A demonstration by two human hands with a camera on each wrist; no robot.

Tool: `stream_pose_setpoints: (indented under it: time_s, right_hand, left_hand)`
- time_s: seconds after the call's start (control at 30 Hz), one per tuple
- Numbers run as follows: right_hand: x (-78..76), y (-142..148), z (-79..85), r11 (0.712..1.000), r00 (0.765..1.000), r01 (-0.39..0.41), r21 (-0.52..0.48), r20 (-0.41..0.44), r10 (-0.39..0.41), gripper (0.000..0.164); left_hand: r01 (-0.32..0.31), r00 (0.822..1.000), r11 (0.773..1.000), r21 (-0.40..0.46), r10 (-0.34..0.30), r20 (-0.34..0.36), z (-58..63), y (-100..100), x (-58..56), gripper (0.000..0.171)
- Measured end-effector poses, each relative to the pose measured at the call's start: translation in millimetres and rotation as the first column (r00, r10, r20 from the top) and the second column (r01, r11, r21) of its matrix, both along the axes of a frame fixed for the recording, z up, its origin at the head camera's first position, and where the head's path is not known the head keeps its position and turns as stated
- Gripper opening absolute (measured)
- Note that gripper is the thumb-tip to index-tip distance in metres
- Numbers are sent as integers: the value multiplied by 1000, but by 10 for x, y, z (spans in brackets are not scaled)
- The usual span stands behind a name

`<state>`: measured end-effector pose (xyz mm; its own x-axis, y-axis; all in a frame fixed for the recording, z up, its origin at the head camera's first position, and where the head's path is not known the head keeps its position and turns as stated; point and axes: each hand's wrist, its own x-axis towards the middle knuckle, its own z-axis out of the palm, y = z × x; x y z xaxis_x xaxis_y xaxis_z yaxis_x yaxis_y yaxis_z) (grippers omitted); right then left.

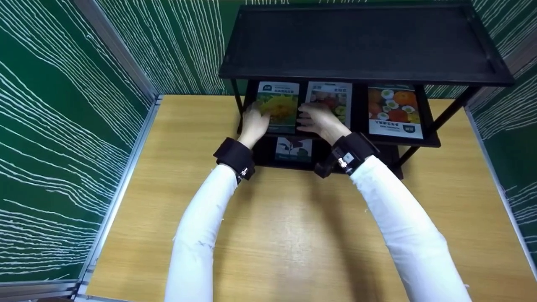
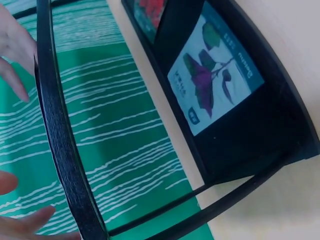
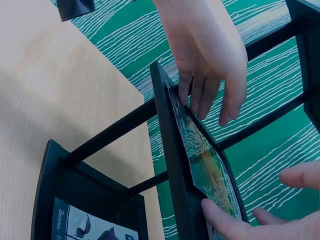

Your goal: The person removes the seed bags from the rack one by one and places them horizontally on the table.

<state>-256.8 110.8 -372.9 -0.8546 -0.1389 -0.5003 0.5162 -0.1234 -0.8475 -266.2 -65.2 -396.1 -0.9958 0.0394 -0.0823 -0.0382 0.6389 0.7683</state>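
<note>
On the middle shelf lies a seed packet with a yellow flower (image 1: 279,107). My left hand (image 1: 254,123) is at its left edge, fingers extended; the right wrist view shows these fingertips (image 3: 202,107) close over the packet, though contact is unclear. My right hand (image 1: 321,119) reaches over the lower left of a packet with red and green pictures (image 1: 335,94). Its fingers are spread, and one fingertip (image 3: 212,207) is at the shelf's front edge in the right wrist view. Neither hand grips anything.
A black rack's top board (image 1: 361,42) overhangs the packets. To the right lies an orange-and-white flower packet (image 1: 396,110). The bottom shelf holds a purple-leaf packet (image 2: 210,70) and a red-flower one (image 2: 150,15). Black posts (image 1: 449,113) flank the shelves, above a wooden table (image 1: 285,251).
</note>
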Motion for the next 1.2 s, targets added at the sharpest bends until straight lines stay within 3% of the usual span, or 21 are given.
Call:
stream_pose_setpoints:
  time_s: [0.17, 0.3, 0.47, 0.53, 0.63, 0.73, 0.87, 0.97, 1.0, 1.1, 1.2]
  right_hand:
    - [-67, -84, -3, 998, 996, 67, -4, 55, -67, 38]
    - [-104, -120, -21, 995, 994, 84, 52, 59, -87, 18]
    - [-106, -126, -40, 987, 999, 27, 156, 17, -30, 39]
    - [-105, -121, -49, 983, 1000, 9, 181, 8, -11, 50]
    - [-107, -108, -57, 984, 1000, -4, 181, 20, 1, 51]
    - [-96, -79, -50, 986, 999, -23, 164, 35, 17, 53]
    - [-70, -43, -38, 990, 999, -30, 139, 35, 25, 54]
    - [-46, -20, -36, 991, 1000, -24, 132, 22, 21, 53]
    - [-40, -9, -35, 991, 1000, -24, 128, 19, 22, 53]
    - [-4, 26, -17, 991, 999, -35, 131, 16, 33, 53]
    - [38, 66, 18, 990, 999, -47, 132, 22, 44, 52]
  left_hand:
    - [-31, 1000, 998, 63, 31, -3, -5, -18, 13, 40]
    - [-63, 998, 991, 118, 65, -15, 9, -30, 22, 36]
    - [-91, 996, 972, 217, 91, 8, 62, -34, 39, 31]
    - [-106, 994, 969, 223, 103, 24, 62, -31, 18, 30]
    - [-120, 993, 967, 225, 113, 41, 55, -31, -26, 30]
    - [-127, 991, 964, 235, 131, 1, -272, -82, -263, 27]
    - [-141, 990, 970, 200, 145, -2, -411, -103, -343, 33]
    - [-149, 989, 977, 151, 145, 38, -85, -62, -107, 39]
    - [-152, 988, 977, 147, 148, 40, -25, -59, -57, 39]
    - [-151, 988, 979, 135, 147, 37, 117, -61, 68, 40]
    - [-152, 988, 979, 137, 148, 42, 158, -76, 114, 39]
